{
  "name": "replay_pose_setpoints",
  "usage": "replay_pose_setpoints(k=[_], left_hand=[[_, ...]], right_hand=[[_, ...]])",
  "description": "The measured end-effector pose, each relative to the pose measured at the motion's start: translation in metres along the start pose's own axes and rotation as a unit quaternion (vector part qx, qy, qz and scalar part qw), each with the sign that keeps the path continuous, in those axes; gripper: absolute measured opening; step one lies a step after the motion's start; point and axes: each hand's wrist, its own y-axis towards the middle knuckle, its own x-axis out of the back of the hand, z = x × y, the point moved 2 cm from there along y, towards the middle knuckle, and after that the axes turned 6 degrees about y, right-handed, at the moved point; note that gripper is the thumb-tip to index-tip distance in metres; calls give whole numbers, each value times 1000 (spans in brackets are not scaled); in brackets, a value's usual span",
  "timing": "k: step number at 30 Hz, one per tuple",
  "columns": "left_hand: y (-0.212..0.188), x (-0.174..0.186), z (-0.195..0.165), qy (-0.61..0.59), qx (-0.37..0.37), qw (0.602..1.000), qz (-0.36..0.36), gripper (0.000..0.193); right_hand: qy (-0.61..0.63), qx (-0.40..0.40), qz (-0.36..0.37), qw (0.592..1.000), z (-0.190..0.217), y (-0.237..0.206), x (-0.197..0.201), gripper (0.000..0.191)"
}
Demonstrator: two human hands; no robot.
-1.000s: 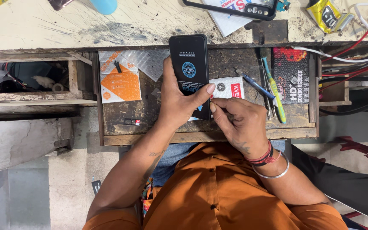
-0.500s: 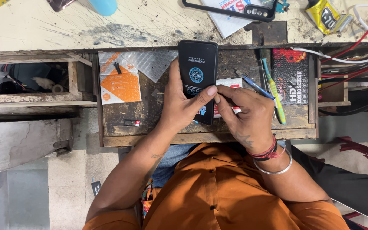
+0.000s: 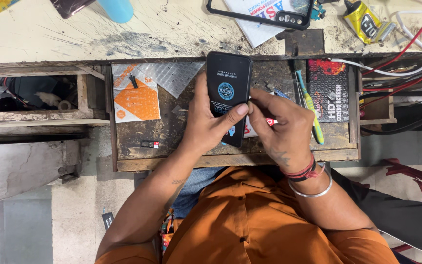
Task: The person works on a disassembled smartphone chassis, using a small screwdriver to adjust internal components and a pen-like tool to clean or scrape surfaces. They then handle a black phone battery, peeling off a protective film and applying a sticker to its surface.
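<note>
Over the open drawer, a dark phone stands pinched by the left hand, thumb across its lower face. Right hand fingertips press together at its lower right edge. Since that grip covers only the lower half, a slip could drop the phone onto the counter.

The phone stands over the open drawer, between the left hand and right hand. Left of it lies a packet; right — a toothbrush, then a card. Behind, on the worktop — a phone case.
</note>
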Motion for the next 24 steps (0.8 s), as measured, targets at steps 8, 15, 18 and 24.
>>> replay_pose_setpoints(k=[8, 15, 18, 24], left_hand=[[-1, 0, -5, -20, 10, 999, 40, 78], [1, -2, -5, 33, -9, 998, 53, 87], [1, -2, -3, 55, 15, 996, 63, 88], [2, -5, 1, 76, 15, 994, 76, 92]], right_hand=[[97, -33, 7, 995, 1, 13, 8, 45], [80, -1, 43, 996, -2, 22, 19, 42], [88, -3, 38, 995, -7, 19, 20, 39], [115, -3, -6, 993, -26, 17, 21, 24]])
